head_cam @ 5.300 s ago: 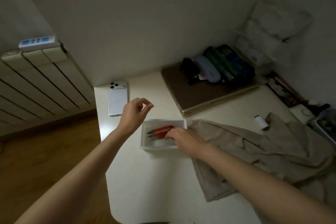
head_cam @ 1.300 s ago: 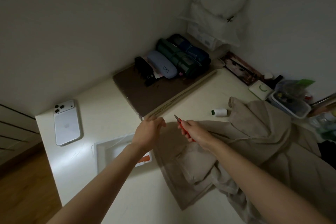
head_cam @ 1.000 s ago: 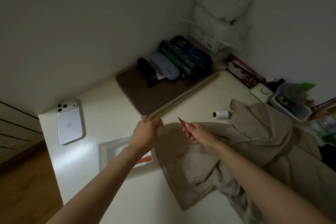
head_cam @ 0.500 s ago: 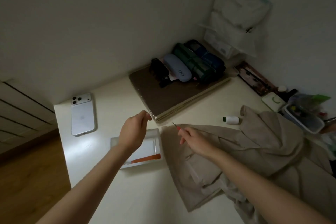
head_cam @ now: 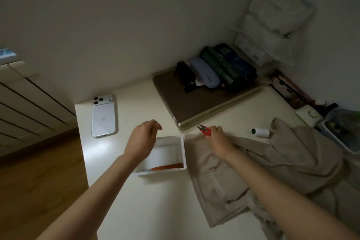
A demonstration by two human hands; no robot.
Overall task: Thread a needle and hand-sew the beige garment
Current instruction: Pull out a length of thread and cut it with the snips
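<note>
The beige garment (head_cam: pixel 276 163) lies crumpled on the right half of the white table (head_cam: pixel 136 210). My right hand (head_cam: pixel 217 139) rests on the garment's upper left edge and grips red thread snips (head_cam: pixel 205 131), blades pointing up-left. My left hand (head_cam: pixel 143 138) hovers over the far left corner of a small white box (head_cam: pixel 182 154), fingertips pinched together as on a fine thread too thin to make out. A red tool (head_cam: pixel 168 167) lies in the box. A white thread spool (head_cam: pixel 261 132) lies beyond the garment.
A white phone (head_cam: pixel 104 116) lies face down at the far left. A brown pad (head_cam: pixel 194 103) carries cases and rolled bags at the back. Plastic containers (head_cam: pixel 342 132) line the right wall. The table's left edge drops to a wooden floor beside a radiator (head_cam: pixel 29 103).
The view has swung left and down. My right hand, still gripping the snips, lowered onto the garment's edge. My left hand drifted left over the white box, away from the brown pad.
</note>
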